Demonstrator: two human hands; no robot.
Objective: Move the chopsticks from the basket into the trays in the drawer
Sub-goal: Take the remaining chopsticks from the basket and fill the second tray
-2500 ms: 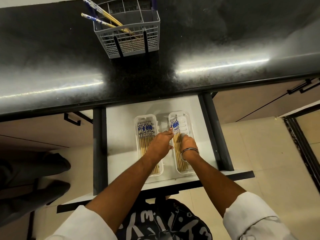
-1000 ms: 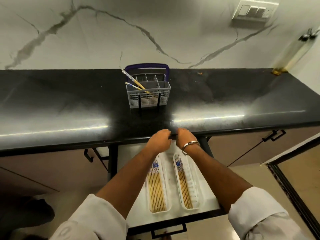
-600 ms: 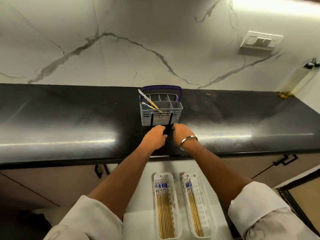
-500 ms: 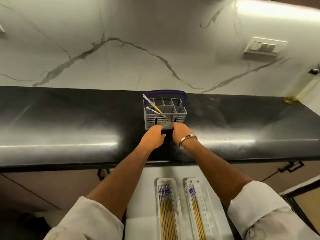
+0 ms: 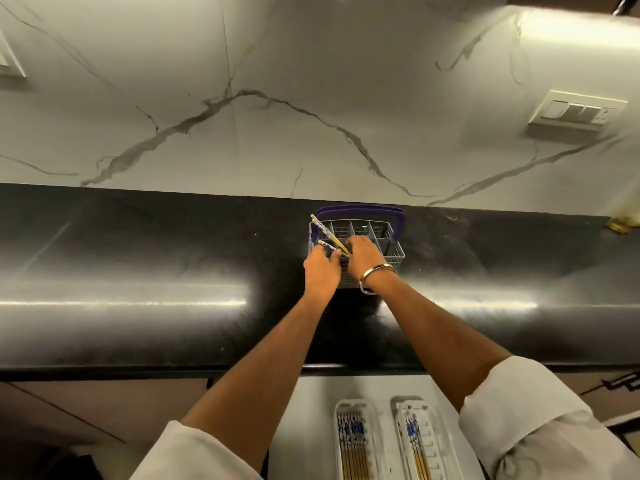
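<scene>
Two hands have come up from the drawer (image 5: 311, 424) to the far basket (image 5: 388, 237). Left hand (image 5: 322, 270) and right hand (image 5: 363, 256) each pinch one of the last chopsticks (image 5: 330, 239). Both trays (image 5: 374, 441) wait near.

I log a black countertop (image 5: 138, 271), a veined marble wall (image 5: 311, 98), a switch plate (image 5: 576, 110), and possibly cabinet handles (image 5: 623, 382).

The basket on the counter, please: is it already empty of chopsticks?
No, two chopsticks lean in the left end of the basket, where both hands reach.
</scene>
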